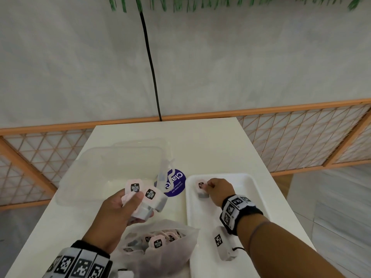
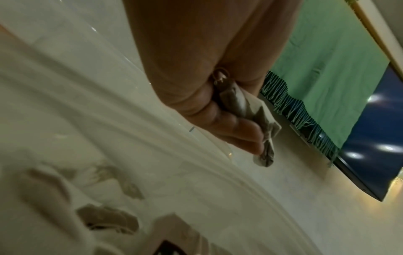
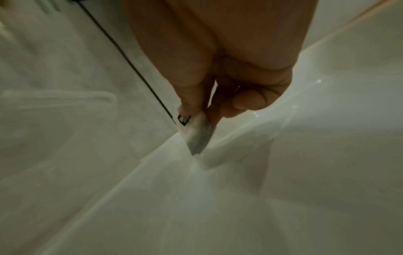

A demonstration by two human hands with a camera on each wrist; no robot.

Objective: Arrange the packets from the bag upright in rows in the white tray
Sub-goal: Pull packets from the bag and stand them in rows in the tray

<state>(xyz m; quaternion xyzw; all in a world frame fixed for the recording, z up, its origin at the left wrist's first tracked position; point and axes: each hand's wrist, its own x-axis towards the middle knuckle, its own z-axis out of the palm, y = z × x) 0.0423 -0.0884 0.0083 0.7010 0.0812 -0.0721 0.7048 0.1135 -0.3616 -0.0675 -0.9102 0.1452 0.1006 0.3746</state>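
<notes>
White table point(image 1: 210, 141) runs up to a pale wall, with an orange-framed lattice rail point(image 1: 301, 135) behind it and a black cable point(image 1: 149, 57) hanging down the wall.

Right hand point(image 1: 217, 192) pinches one packet point(image 1: 201, 188) between thumb and fingers at the far left corner of the white tray point(image 1: 259, 189). In the right wrist view the packet's point(image 3: 196, 136) lower tip is touching or nearly touching the tray floor point(image 3: 240, 215); it is held roughly upright, slightly tilted.

Left hand point(image 1: 118, 212) is raised over the table, fingers curled round a bunch of packets point(image 1: 147, 197), pink-white with black labels, fanned out above the thumb. How many it holds cannot be told. The left wrist view shows the curled fingers point(image 2: 231, 131) clamped on crumpled packet ends point(image 2: 250, 112).

Just below the left hand, at the near table edge, lies the bag point(image 1: 160, 249), translucent, its mouth open, with more packets point(image 1: 157, 242) loose inside. It touches the tray's left rim.

Beyond the left hand sits a clear plastic box point(image 1: 112, 169), its near wall just behind the held bunch. Between the box and the tray lies a round purple sticker point(image 1: 176, 184), partly covered by the box's corner. A small white tagged device point(image 1: 222, 245) hangs under the right forearm, over the near part of the tray, a thin black cord at its end. Both wrists wear bands printed with black-and-white markers.
</notes>
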